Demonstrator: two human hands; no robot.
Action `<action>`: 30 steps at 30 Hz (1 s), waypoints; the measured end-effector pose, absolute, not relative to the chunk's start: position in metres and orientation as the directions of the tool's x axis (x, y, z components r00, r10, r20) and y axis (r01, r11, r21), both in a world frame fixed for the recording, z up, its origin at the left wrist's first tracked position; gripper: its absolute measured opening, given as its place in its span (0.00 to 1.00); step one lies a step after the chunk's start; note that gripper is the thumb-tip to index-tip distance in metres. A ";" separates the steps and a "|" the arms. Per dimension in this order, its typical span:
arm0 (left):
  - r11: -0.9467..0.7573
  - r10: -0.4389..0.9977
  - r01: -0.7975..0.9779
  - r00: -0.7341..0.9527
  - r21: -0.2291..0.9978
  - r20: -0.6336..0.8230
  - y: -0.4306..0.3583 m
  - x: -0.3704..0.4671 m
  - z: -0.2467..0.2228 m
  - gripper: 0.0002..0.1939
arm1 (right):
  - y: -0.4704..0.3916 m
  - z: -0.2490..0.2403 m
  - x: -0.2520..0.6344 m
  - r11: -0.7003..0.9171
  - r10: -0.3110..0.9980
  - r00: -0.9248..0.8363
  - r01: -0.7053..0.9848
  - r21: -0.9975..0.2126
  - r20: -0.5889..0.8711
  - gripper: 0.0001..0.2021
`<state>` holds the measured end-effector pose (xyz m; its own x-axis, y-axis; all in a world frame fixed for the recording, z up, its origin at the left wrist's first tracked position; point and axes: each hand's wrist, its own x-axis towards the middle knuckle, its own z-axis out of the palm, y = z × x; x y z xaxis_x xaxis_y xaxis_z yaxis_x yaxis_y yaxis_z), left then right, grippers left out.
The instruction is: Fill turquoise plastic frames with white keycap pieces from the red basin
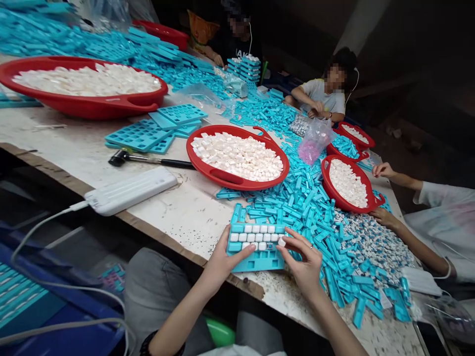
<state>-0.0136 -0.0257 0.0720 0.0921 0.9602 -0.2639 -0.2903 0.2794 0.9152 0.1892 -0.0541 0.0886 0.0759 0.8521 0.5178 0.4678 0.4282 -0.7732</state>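
Observation:
A turquoise keyboard-like plate (pixel 266 263) lies near the table edge in front of me, with rows of white keycaps and some turquoise keys across its upper part. Its lower part shows bare square openings. My left hand (pixel 221 262) grips the plate's left side, thumb resting over the front near the keys. At the right end of the lowest filled row, my right hand (pixel 305 259) pinches a white keycap (pixel 282 242) between thumb and fingers. One spot just left of that keycap is uncapped. Loose turquoise long pieces (pixel 308 198) are heaped behind and right of the plate.
A red basket (pixel 237 185) of white keycaps stands behind the plate, with a bigger one (pixel 111 110) at left. A hammer (pixel 148 159), a white power strip (pixel 131 190) and stacked turquoise plates (pixel 137 134) lie leftward. Other people's hands (pixel 386 217) work at right and at the back.

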 end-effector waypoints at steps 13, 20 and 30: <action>0.525 0.850 -0.532 0.365 0.664 -0.380 -0.024 -0.029 0.080 0.38 | -0.053 0.083 0.169 0.273 0.908 0.263 0.223 -0.936 0.327 0.07; 0.311 0.932 -0.885 0.214 0.347 -0.292 -0.053 0.014 0.090 0.36 | -0.060 0.085 0.168 0.251 0.840 0.413 0.278 -0.927 0.352 0.08; 0.208 0.852 -0.871 -0.062 0.445 -0.520 -0.061 0.080 0.095 0.29 | -0.066 0.080 0.171 0.354 0.819 0.316 0.378 -0.855 0.479 0.07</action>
